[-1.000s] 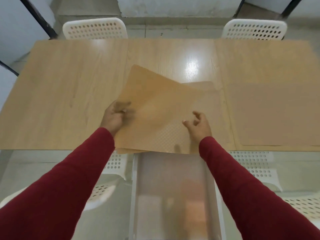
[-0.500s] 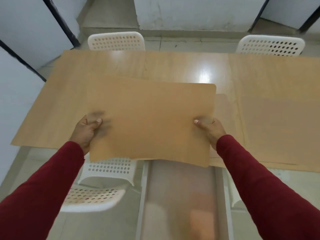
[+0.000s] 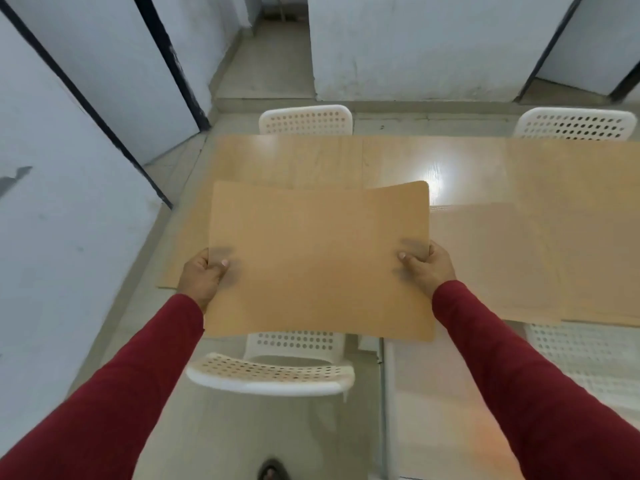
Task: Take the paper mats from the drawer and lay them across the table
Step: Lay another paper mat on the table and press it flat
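Fingers of my left hand (image 3: pixel 202 277) and right hand (image 3: pixel 427 270) pinch the tan rectangular paper mat (image 3: pixel 318 261) by its side edges, frame centre, above the glossy wooden table (image 3: pixel 311 157).

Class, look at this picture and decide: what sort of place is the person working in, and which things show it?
Probably a plain dining or meeting room. A long wooden table has white perforated chairs on both sides, and bare whitewashed walls surround it. Both hands hold a paper mat over it.
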